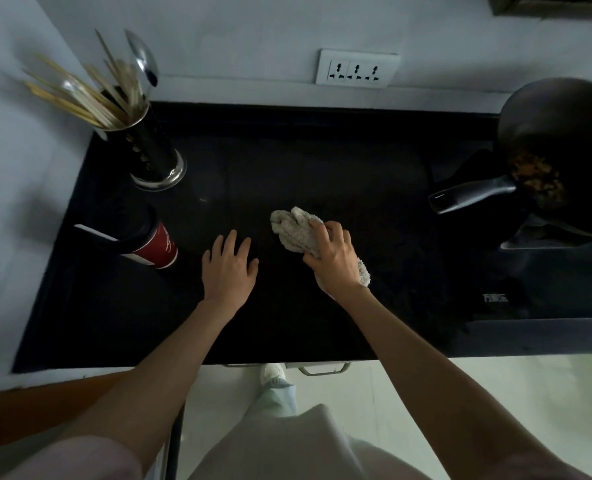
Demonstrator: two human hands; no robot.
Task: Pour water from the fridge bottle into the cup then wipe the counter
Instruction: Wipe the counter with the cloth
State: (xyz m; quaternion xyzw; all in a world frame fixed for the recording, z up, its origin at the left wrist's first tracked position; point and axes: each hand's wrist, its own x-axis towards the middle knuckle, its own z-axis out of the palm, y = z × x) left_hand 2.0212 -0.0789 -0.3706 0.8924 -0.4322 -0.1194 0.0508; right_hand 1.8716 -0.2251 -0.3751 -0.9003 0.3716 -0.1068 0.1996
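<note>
Risk: the cup [149, 242] stands left of the cloth [296, 232], just beyond the left hand [228, 268]; a wide leftward sweep or a shifted arm could tip it and wet the tabletop [305, 161] again. Pan handle [471, 195] juts toward the cloth from the right, could get snagged. Right hand [334, 259] is clenched around the bunched cloth, pressing it down. Left hand is spread, fingers apart, empty, apparently resting flat. No bottle visible.

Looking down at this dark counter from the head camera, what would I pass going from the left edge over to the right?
Red cup → left hand, lying flat and open → crumpled cloth gripped by the right hand → black pan at the far right. The utensil holder stands further back, above the cup, so I left it out.
</note>
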